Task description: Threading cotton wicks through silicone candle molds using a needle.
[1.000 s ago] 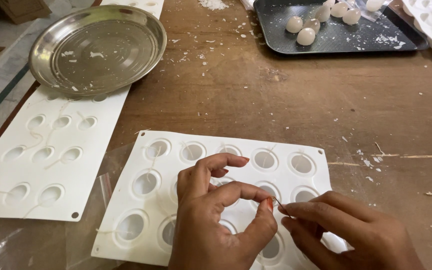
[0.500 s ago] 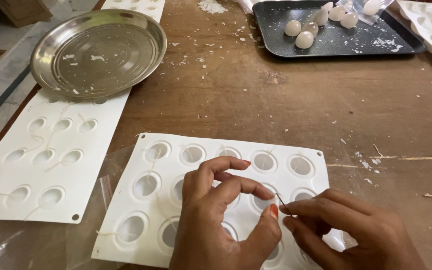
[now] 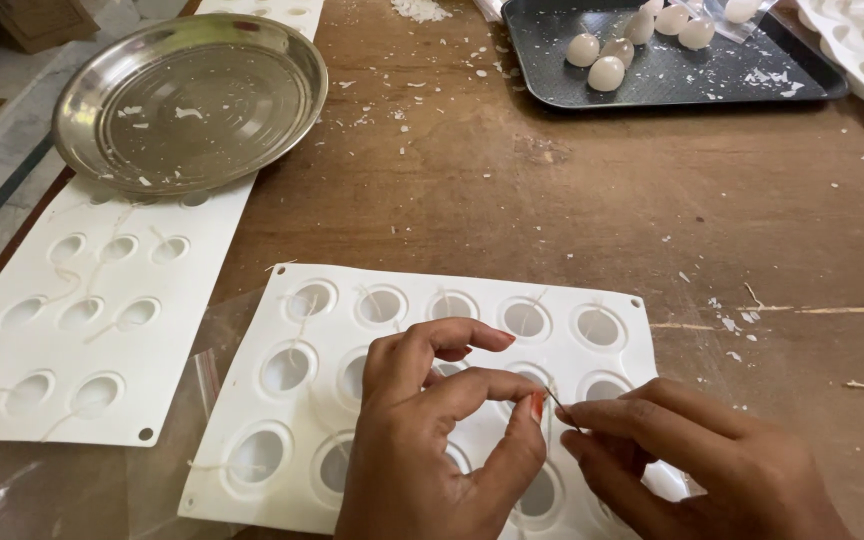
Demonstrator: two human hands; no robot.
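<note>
Both hands work over a white mould (image 3: 392,300) lying near on the wooden bench (image 3: 572,210). The left hand (image 3: 432,440) has its grip pressed together, thumb and forefinger pinching a thin needle (image 3: 562,408). The right hand (image 3: 692,460) meets it just to the right, its grip pinching the same needle's other end; whether a thread runs from it is too fine to tell. A second white mould (image 3: 82,310) lies to the left, its far edge under a round steel plate (image 3: 192,100). Clear plastic wrap (image 3: 12,490) lies at the near left corner. Far right, a dark tray (image 3: 672,70) carries pale egg-shaped pieces (image 3: 607,72). White flakes dot the bench.
</note>
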